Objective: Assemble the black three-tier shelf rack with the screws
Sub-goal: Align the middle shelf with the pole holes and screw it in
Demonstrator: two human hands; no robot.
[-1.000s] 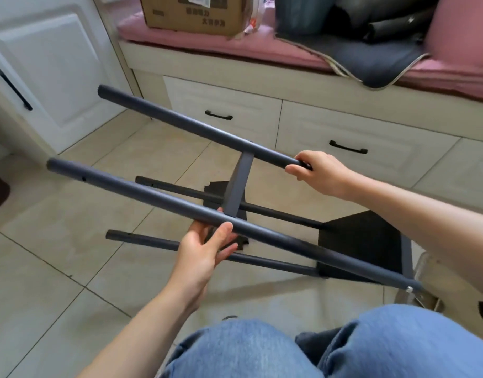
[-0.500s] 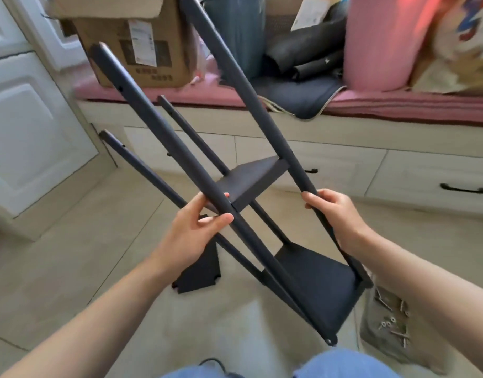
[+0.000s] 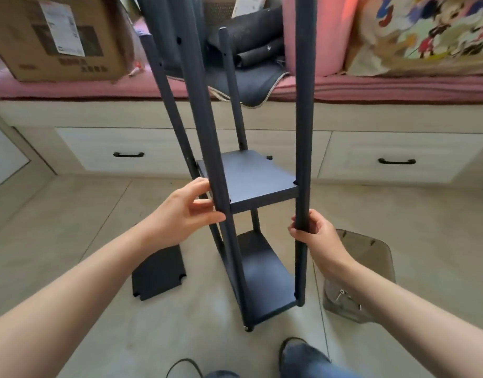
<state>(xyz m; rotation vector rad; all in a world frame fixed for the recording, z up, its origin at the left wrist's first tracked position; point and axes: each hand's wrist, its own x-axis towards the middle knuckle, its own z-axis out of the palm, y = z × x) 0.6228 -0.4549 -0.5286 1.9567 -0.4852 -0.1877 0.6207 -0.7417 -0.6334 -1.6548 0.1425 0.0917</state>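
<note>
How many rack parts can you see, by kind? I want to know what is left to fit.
Upright poles: 4
Shelf boards fitted between the poles: 2
Loose shelf board on the floor: 1
Total: 7 parts. Some screws lie in the clear tray, too small to count.

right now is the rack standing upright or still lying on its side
Upright. The rack stands on its feet on the floor, posts rising past the frame top, both fitted shelves level.
</note>
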